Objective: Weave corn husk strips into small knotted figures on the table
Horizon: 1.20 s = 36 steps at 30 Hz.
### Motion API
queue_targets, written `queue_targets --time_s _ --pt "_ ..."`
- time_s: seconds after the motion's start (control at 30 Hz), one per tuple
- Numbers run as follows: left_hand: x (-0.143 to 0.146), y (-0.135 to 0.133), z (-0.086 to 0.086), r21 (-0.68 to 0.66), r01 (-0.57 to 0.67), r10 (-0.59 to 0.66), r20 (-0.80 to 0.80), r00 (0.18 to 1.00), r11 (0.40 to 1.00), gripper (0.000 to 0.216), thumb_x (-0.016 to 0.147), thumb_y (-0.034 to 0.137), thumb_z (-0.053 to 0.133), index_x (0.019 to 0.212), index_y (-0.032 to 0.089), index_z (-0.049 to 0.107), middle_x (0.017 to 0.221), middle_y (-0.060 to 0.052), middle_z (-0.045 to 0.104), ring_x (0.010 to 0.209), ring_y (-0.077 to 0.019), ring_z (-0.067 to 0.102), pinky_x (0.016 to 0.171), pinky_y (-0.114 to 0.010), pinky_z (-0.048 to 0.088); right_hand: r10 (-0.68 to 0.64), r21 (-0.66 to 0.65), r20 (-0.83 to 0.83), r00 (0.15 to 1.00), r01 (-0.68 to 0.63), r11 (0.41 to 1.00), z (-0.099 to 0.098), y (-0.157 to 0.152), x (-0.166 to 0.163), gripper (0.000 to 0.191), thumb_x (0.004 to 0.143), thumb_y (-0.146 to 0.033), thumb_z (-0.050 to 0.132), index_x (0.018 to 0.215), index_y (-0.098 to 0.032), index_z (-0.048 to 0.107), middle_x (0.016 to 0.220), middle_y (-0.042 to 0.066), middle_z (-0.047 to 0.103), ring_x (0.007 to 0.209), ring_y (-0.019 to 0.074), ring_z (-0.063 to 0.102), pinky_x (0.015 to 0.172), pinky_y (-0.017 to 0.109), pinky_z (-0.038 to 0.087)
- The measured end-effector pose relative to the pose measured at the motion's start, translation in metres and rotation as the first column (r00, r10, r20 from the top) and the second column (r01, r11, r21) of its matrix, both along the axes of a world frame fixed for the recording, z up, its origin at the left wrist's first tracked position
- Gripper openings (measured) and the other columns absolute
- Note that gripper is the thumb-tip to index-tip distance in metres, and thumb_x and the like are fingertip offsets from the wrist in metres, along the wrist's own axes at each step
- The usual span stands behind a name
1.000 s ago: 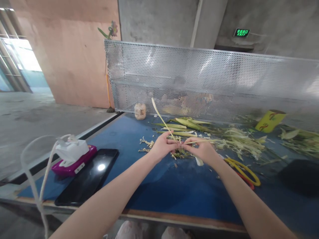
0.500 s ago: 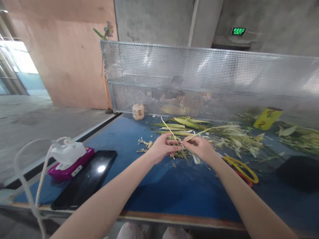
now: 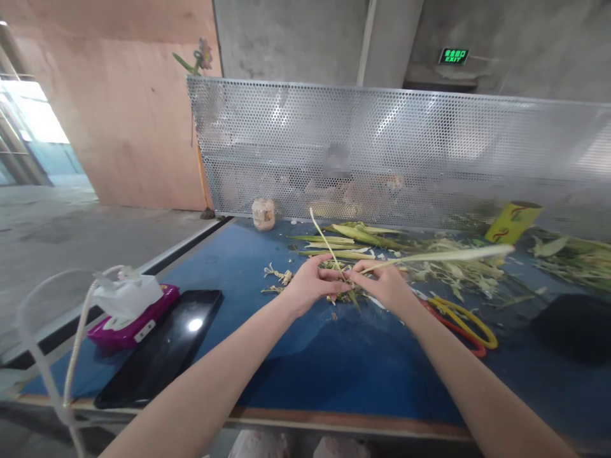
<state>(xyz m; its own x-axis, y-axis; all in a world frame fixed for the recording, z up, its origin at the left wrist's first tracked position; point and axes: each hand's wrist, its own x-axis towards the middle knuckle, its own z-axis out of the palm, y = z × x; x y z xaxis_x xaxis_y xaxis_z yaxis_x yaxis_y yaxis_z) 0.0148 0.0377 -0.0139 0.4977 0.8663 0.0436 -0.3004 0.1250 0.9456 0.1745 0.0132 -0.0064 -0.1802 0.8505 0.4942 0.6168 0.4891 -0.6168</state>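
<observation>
My left hand [image 3: 312,286] is closed in a pinch on a thin pale husk strip [image 3: 321,230], whose free end sticks up past the fingers. Fingertip to fingertip with it, my right hand [image 3: 382,283] pinches a longer pale husk strip [image 3: 449,256] that reaches out to the right. Where the strips meet is partly covered by the fingers. Below and behind the hands are small plant scraps [image 3: 354,298]. Just beyond lie green husk leaves [image 3: 367,235]. A small knotted pale piece [image 3: 279,273] is left of my left hand.
Red-and-yellow-handled scissors [image 3: 465,321] lie near my right forearm. Loose husks [image 3: 458,267] and a yellow can-like roll [image 3: 513,222] are at right. A black phone [image 3: 162,346], a purple power strip [image 3: 138,324] and a twine roll [image 3: 263,214] stand left. A perforated metal panel [image 3: 296,127] edges the blue table.
The long strip in my right hand now stretches farther right, its far end blurred. The left strip's tip stands a little higher. Both hands stay nearly in place, fingertips together.
</observation>
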Motion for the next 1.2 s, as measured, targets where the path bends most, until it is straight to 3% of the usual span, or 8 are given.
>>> queue_targets --time_s 0.17,0.3,0.43,0.6,0.8,1.0,1.2 --pt "-0.0006 -0.0006 0.0032 -0.107 -0.032 0.033 0.016 0.999 0.994 0.075 0.056 -0.004 0.070 0.121 0.010 0.036 0.071 -0.005 0.066 0.059 -0.0125 0.062 0.048 -0.020 0.042 -0.020 0.041 -0.031 0.999 0.021 0.999 -0.0003 -0.0008 -0.0008 0.018 0.076 -0.027 0.052 0.061 -0.020 0.057 0.064 0.000 0.061 0.066 0.0153 0.056 0.065 0.025 0.041" --pt "0.0006 -0.0023 0.0060 -0.185 -0.027 0.033 0.033 0.999 0.982 0.057 0.060 0.006 0.072 0.111 0.008 0.046 0.066 -0.003 0.064 0.055 -0.0085 0.058 0.047 -0.018 0.040 0.008 0.047 -0.039 0.999 -0.006 0.999 -0.0007 -0.0009 -0.0015 0.014 0.075 -0.025 0.051 0.064 -0.020 0.057 0.065 0.000 0.062 0.067 0.0158 0.057 0.064 0.025 0.042" --pt "0.0020 -0.0021 0.0056 -0.193 -0.048 0.053 0.020 0.998 0.980 0.058 0.058 0.003 0.073 0.109 0.007 0.046 0.063 -0.002 0.064 0.048 -0.0059 0.054 0.044 -0.017 0.036 0.002 0.034 -0.043 0.999 0.000 0.999 -0.0014 -0.0004 -0.0038 0.015 0.074 -0.024 0.052 0.061 -0.020 0.057 0.063 0.000 0.062 0.065 0.0155 0.057 0.062 0.025 0.042" --pt "0.0018 0.0002 0.0033 -0.188 -0.090 0.093 0.006 0.996 0.978 0.062 0.054 -0.001 0.073 0.108 0.010 0.046 0.063 -0.003 0.067 0.055 -0.0112 0.061 0.048 -0.019 0.041 -0.009 -0.005 -0.065 0.998 0.008 1.000 -0.0028 0.0002 -0.0037 0.018 0.076 -0.028 0.052 0.061 -0.020 0.058 0.064 0.000 0.062 0.066 0.0154 0.057 0.063 0.025 0.041" --pt "0.0020 0.0027 0.0029 -0.250 -0.093 0.108 0.045 0.993 0.964 0.044 0.059 -0.007 0.067 0.095 0.010 0.049 0.071 -0.006 0.068 0.056 -0.0093 0.063 0.050 -0.016 0.044 0.011 -0.057 -0.203 0.979 -0.023 0.998 -0.0049 0.0029 -0.0011 0.018 0.074 -0.031 0.055 0.061 -0.019 0.058 0.064 0.000 0.058 0.064 0.0139 0.052 0.061 0.025 0.039" --pt "0.0015 0.0023 0.0042 -0.290 -0.086 0.117 0.092 0.989 0.953 0.037 0.065 -0.006 0.060 0.097 0.009 0.050 0.077 -0.005 0.067 0.061 -0.0075 0.063 0.053 -0.013 0.048 -0.009 -0.137 -0.274 0.962 -0.029 0.990 -0.0087 0.0071 -0.0016 0.024 0.074 -0.039 0.053 0.064 -0.018 0.057 0.057 -0.001 0.054 0.054 0.0120 0.049 0.052 0.024 0.037" --pt "0.0018 0.0017 0.0090 -0.304 -0.049 0.074 0.069 0.995 0.951 0.021 0.069 0.000 0.059 0.089 0.008 0.057 0.062 -0.003 0.062 0.049 -0.0054 0.056 0.048 -0.014 0.046 0.001 -0.149 -0.280 0.960 -0.045 0.988 -0.0088 0.0075 -0.0018 0.024 0.074 -0.040 0.053 0.066 -0.018 0.059 0.062 0.000 0.058 0.060 0.0133 0.054 0.057 0.025 0.041"
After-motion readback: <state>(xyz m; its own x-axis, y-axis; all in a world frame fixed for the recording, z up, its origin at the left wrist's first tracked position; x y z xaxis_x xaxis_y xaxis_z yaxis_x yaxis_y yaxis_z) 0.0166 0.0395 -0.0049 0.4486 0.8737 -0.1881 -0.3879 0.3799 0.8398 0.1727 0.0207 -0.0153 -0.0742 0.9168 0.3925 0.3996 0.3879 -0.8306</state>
